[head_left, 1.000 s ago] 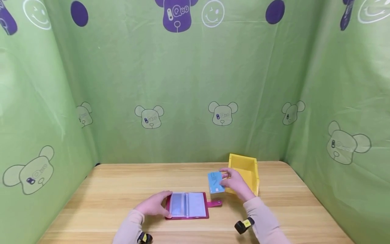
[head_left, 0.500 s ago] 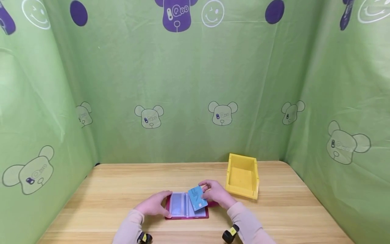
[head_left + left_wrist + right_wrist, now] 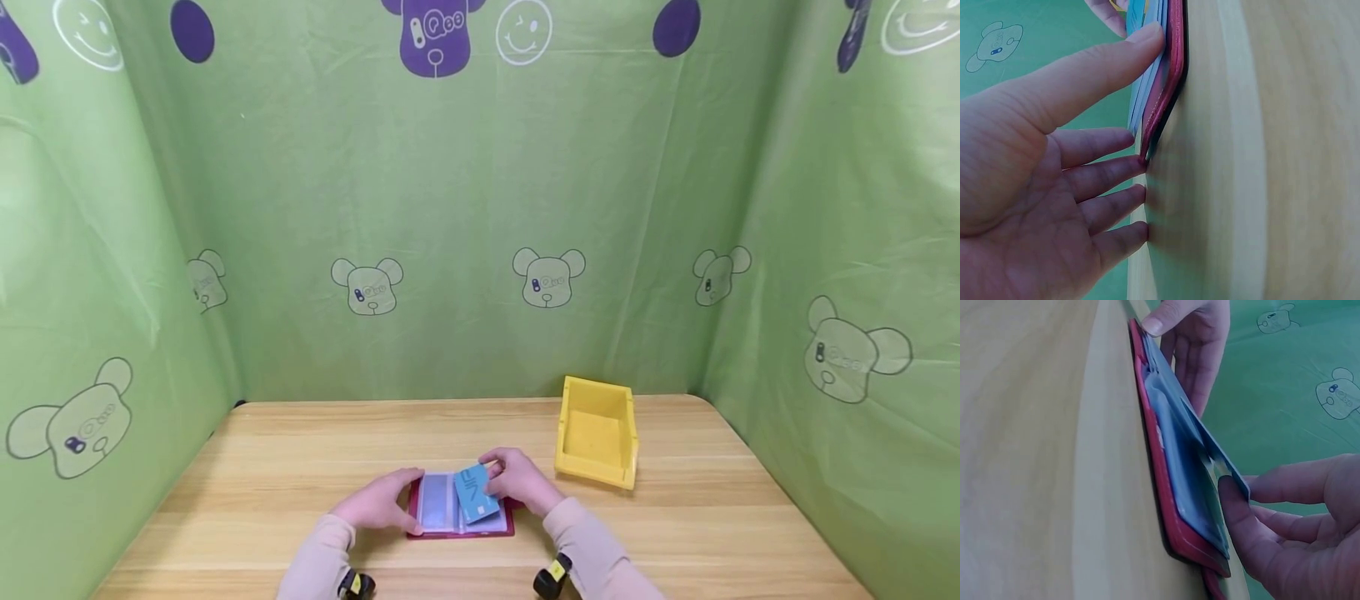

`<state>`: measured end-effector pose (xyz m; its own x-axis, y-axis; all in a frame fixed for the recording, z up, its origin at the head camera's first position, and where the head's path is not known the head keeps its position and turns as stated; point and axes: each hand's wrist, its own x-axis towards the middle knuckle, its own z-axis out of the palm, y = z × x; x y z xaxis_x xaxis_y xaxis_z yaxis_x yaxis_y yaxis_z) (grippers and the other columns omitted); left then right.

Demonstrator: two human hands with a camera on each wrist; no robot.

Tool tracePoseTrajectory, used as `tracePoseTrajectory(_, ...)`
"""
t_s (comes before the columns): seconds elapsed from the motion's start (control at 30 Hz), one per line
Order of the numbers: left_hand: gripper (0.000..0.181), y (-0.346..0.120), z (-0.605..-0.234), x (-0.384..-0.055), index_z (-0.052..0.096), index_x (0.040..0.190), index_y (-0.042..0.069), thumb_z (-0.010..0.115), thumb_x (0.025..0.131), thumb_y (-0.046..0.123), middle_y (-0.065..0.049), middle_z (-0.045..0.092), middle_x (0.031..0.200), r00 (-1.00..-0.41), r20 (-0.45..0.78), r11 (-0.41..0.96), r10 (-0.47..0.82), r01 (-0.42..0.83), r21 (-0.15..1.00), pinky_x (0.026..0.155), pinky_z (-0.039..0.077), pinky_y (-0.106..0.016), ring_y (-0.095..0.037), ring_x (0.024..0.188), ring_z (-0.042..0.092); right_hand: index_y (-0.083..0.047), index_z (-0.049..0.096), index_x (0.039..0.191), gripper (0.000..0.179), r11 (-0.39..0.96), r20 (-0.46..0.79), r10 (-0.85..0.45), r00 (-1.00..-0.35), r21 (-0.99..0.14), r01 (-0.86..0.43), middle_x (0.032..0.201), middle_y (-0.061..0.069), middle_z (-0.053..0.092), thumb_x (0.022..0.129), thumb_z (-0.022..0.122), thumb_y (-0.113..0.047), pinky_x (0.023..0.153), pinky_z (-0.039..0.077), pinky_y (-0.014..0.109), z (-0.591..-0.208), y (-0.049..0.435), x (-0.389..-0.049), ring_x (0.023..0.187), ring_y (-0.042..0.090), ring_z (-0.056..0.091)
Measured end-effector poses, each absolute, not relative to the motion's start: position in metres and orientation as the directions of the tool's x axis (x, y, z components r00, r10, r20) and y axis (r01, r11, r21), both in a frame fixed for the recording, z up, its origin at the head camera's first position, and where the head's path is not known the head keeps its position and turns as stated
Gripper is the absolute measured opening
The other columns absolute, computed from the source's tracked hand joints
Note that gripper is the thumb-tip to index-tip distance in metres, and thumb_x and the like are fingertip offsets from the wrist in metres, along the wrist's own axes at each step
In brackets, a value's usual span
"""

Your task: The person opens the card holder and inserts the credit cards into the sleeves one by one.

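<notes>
A magenta-covered card holder [image 3: 512, 528] lies open on the table, its clear card sleeves [image 3: 434, 502] facing up. My left hand [image 3: 381, 502] rests at its left side. In the left wrist view the thumb [image 3: 1100, 74] presses on the sleeves' edge, while the other fingers reach the cover and tabletop, fairly straight. My right hand [image 3: 523, 481] pinches a blue card [image 3: 474, 495] by its right side, between thumb and fingers. The card slants over the right-hand sleeve; in the right wrist view its near end is raised. Whether its far end is inside the sleeve, I cannot tell.
A yellow bin [image 3: 596, 437] stands on the wooden table [image 3: 322, 442], behind and right of the card holder. Green printed cloth [image 3: 457, 350] rises around the table's back and sides. Each wrist carries a small black camera [image 3: 552, 577].
My right hand has carried the blue card from beside the yellow bin leftward and down, over the card holder's right-hand sleeve. My left hand has stayed in place.
</notes>
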<state>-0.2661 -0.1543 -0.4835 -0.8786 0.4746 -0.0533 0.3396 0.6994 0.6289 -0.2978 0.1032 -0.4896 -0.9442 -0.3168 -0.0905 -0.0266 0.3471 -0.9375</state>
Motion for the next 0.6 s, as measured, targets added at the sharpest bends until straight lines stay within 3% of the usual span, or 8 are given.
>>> tracePoseTrajectory(0.6,0.090,-0.153,-0.483,-0.264,0.041,0.141,-0.009,0.086,0.068,0.020,-0.029,0.049,0.142,-0.879,-0.052,0.692,0.475,0.336,0.639,0.112,0.036,-0.062,-0.046,0.131,0.046,0.007,0.052,0.116,0.050,0.378,-0.103,-0.266,-0.958,-0.926,-0.005,0.078,0.004,0.047,0.071,0.072,0.012,0.054,0.058,0.026,-0.489,0.076,-0.288,0.060,0.013,0.054)
